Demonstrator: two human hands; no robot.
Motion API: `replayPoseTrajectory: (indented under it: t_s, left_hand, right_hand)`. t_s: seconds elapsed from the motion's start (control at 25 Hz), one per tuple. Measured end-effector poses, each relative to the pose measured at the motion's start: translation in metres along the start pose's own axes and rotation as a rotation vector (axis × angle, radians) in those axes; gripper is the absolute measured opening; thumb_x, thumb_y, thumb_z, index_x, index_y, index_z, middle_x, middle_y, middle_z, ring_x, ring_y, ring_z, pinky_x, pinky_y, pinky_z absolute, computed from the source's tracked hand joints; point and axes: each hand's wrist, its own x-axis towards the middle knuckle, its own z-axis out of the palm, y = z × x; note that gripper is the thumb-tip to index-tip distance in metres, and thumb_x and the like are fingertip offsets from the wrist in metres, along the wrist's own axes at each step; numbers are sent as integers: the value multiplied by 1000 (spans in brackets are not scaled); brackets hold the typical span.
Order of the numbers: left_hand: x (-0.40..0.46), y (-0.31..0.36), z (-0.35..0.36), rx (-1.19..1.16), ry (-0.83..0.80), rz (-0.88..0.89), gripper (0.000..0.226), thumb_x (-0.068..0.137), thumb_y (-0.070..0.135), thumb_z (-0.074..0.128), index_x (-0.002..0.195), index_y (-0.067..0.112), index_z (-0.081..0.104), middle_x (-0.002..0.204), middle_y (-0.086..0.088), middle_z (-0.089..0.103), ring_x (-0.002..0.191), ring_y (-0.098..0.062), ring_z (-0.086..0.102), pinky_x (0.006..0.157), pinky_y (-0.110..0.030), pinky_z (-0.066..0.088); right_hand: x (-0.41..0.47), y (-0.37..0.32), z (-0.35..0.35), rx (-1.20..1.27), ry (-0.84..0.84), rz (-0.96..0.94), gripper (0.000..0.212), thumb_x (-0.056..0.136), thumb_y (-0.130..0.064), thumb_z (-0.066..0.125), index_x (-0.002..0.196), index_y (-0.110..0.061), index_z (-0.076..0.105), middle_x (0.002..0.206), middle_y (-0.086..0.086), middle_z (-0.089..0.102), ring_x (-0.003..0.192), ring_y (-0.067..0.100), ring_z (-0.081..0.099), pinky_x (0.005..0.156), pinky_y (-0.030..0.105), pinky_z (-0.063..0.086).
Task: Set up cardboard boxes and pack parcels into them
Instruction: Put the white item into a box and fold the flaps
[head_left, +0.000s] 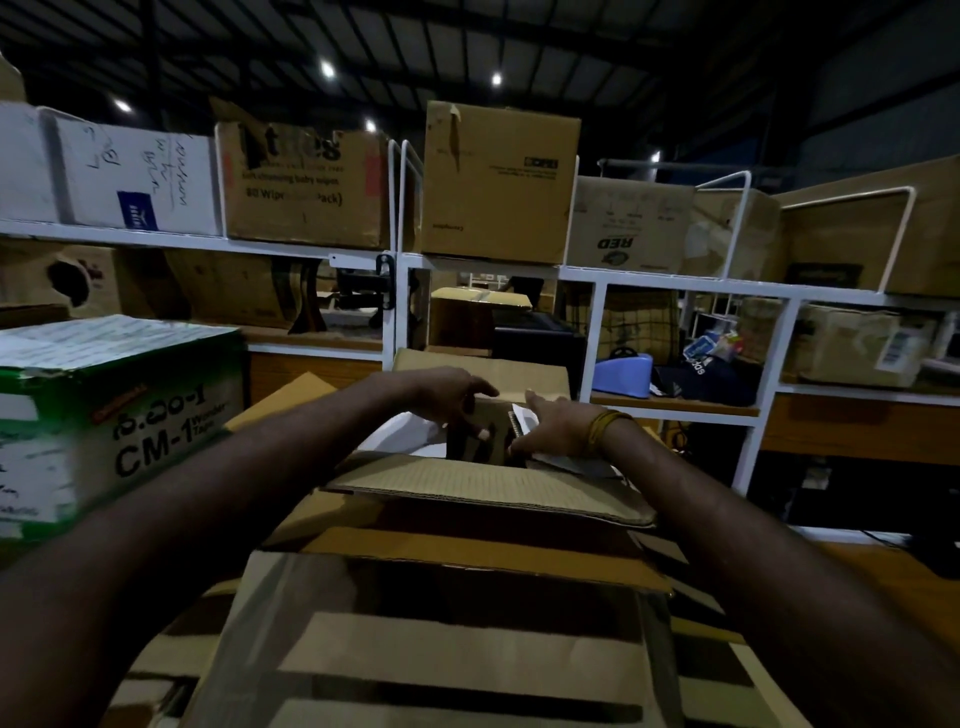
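An open cardboard box (488, 488) stands in front of me with its flaps raised. Inside it a brown spiral-bound notebook (493, 428) stands upright among white papers (400, 434). My left hand (452, 397) grips the notebook's top left edge, fingers curled over it. My right hand (556, 426), with a yellow band at the wrist, lies against the notebook's spiral side with fingers stretched out. A second brown box (452, 639) with tape stripes lies nearest to me, below the open one.
A green and white carton marked CM-1 (109, 415) sits at my left. White metal shelving (587, 275) behind holds several cardboard boxes, a blue plastic item (623, 374) and dark cloth. A wooden tabletop (878, 582) shows at the right.
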Motion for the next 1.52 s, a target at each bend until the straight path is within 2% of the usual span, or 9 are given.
replayPoseTrajectory:
  t_s: [0.12, 0.4, 0.6, 0.76, 0.92, 1.08, 1.28, 1.4, 1.52]
  left_hand:
    - [-4, 20, -3, -23, 21, 71, 66, 91, 32, 69, 149, 21, 39, 141, -5, 56, 130, -23, 50, 104, -39, 42]
    - [-1, 43, 4, -384, -63, 19, 52, 97, 7, 59, 143, 14, 37, 139, -13, 56, 126, -25, 55, 102, -41, 51]
    - [-1, 51, 9, -463, 16, -60, 37, 101, 17, 55, 131, 19, 34, 113, -14, 58, 90, -22, 58, 69, -33, 55]
    - [-9, 51, 8, -433, -35, 22, 34, 98, 11, 57, 126, 19, 39, 120, -12, 57, 110, -28, 62, 88, -40, 57]
    - [-14, 61, -1, -394, 107, 120, 28, 94, 1, 57, 111, 22, 51, 119, -2, 58, 118, -25, 57, 90, -32, 53]
    - [-10, 81, -4, -292, 99, 175, 54, 93, -2, 59, 140, 19, 45, 152, -4, 43, 143, -20, 38, 111, -38, 43]
    - [3, 118, -1, -6, 59, 254, 77, 94, 10, 63, 156, 30, 21, 156, -9, 37, 139, -27, 40, 106, -40, 41]
    - [15, 128, 3, 36, 8, 277, 85, 91, 12, 68, 157, 33, 18, 154, -9, 39, 131, -26, 46, 97, -34, 39]
    - [22, 131, 12, 83, -33, 308, 84, 90, 15, 71, 157, 31, 22, 154, -7, 40, 134, -27, 44, 98, -32, 36]
  right_hand:
    - [-19, 0, -10, 66, 104, 15, 73, 93, -41, 62, 152, -12, 29, 147, 15, 46, 128, 30, 48, 97, 38, 45]
    - [-42, -16, -1, -20, 41, 83, 68, 86, -57, 64, 136, -13, 48, 123, 12, 62, 98, 25, 56, 81, 35, 48]
    - [-5, -10, 18, -141, 64, 27, 64, 74, -59, 52, 133, -38, 41, 117, 7, 64, 95, 34, 58, 84, 47, 52]
    - [-39, -23, 11, -93, 151, 42, 43, 82, -48, 64, 115, -21, 55, 102, 4, 64, 90, 26, 59, 83, 41, 53]
    - [-55, -11, -17, 54, 359, 58, 23, 92, -36, 62, 96, -14, 63, 82, 3, 58, 79, 21, 59, 69, 34, 51]
    - [-72, 11, -39, 80, 571, 66, 17, 94, -20, 60, 104, -9, 68, 95, 10, 65, 89, 31, 64, 72, 38, 54]
    - [-91, 42, -21, -268, 645, 202, 21, 99, -14, 49, 112, -11, 65, 121, 14, 53, 109, 34, 57, 74, 42, 46]
    - [-96, 58, -2, -343, 589, 250, 28, 99, -30, 49, 115, -15, 65, 130, 12, 51, 119, 32, 49, 98, 48, 42]
    - [-98, 65, 9, -259, 449, 306, 65, 85, -70, 54, 117, -16, 66, 135, 14, 52, 128, 34, 44, 110, 53, 31]
